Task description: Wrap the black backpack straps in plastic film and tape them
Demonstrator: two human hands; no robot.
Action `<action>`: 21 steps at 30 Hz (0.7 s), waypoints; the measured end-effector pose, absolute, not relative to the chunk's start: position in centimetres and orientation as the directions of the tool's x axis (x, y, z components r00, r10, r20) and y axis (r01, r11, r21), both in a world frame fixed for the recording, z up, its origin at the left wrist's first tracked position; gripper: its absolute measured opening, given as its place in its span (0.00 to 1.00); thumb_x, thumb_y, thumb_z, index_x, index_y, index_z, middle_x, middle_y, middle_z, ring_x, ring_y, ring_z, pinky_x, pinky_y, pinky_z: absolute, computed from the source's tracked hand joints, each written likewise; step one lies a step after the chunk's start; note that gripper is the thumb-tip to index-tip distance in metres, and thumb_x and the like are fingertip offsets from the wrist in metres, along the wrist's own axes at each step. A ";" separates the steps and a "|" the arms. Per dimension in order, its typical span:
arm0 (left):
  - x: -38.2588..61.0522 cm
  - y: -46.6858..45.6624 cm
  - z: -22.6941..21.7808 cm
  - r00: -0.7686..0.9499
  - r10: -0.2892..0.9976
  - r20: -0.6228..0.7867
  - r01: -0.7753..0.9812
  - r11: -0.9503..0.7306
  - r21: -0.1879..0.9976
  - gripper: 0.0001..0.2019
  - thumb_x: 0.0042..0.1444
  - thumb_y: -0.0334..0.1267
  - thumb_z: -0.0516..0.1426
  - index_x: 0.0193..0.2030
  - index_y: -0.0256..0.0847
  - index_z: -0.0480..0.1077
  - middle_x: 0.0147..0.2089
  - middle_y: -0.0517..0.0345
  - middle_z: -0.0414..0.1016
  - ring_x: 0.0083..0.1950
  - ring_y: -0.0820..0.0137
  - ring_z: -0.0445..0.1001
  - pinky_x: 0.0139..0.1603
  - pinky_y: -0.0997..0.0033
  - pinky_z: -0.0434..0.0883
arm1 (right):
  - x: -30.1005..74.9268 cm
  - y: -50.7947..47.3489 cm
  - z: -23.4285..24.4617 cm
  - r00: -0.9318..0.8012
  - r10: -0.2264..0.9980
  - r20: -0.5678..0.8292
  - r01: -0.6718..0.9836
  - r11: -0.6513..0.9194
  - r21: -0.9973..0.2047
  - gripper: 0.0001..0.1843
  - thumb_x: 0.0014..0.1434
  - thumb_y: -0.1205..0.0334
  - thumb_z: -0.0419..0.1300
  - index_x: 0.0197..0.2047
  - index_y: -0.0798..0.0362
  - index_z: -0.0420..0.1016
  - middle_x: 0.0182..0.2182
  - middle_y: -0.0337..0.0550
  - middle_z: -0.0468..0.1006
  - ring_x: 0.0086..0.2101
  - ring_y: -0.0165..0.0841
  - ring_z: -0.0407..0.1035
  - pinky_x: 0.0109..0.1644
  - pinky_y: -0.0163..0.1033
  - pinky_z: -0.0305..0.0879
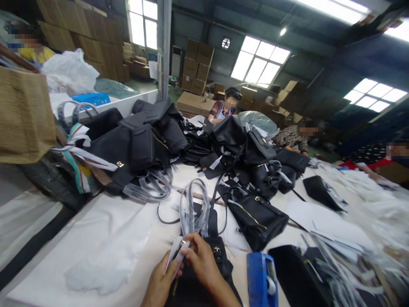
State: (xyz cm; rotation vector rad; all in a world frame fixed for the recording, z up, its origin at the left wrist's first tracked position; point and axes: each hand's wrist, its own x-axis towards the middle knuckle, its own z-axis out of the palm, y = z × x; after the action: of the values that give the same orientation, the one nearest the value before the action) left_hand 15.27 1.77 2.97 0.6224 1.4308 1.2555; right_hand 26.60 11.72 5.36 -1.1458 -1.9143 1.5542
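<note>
A black handbag (191,285) lies in front of me on the white table, partly hidden under my hands. Its handles (194,204), wrapped in clear plastic, stand up at the far end, and a gold buckle shows on its right side. Over the bag, my left hand (163,275) is closed around a white strip (174,251). The fingers of my right hand (200,258) pinch the same strip near its top, where a small shiny metal piece shows. What exactly lies between the fingertips is partly hidden.
Black bags (145,143) are heaped across the far side. Right of my bag stands a blue tape dispenser (262,279), beside a black piece (295,275). Crumpled white sheeting (105,260) lies left, white paper sheets (315,217) right. Several people work around the table.
</note>
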 end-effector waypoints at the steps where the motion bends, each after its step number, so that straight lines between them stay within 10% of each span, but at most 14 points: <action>1: 15.2 1.7 3.0 -0.289 0.878 -0.382 -0.265 0.310 0.913 0.24 0.57 0.50 0.53 0.56 0.37 0.67 0.46 0.51 0.77 0.43 0.62 0.76 0.43 0.67 0.73 | 26.5 11.7 5.4 -0.572 0.803 -0.170 0.331 0.036 -0.943 0.10 0.52 0.69 0.58 0.39 0.50 0.70 0.26 0.32 0.69 0.24 0.26 0.64 0.28 0.30 0.59; 21: 15.4 2.6 2.3 -0.381 0.787 -0.485 -0.369 0.352 0.860 0.30 0.44 0.56 0.60 0.48 0.34 0.73 0.36 0.51 0.82 0.40 0.55 0.79 0.42 0.64 0.75 | 25.0 13.6 3.5 -0.529 0.743 -0.410 0.207 -0.356 -0.911 0.15 0.41 0.62 0.65 0.34 0.54 0.68 0.19 0.28 0.65 0.15 0.22 0.56 0.19 0.28 0.53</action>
State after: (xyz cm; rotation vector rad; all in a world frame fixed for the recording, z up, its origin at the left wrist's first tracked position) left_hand 15.38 2.59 2.30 0.3970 1.4978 1.2991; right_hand 25.03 13.56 3.53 -1.2483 -1.4973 1.9434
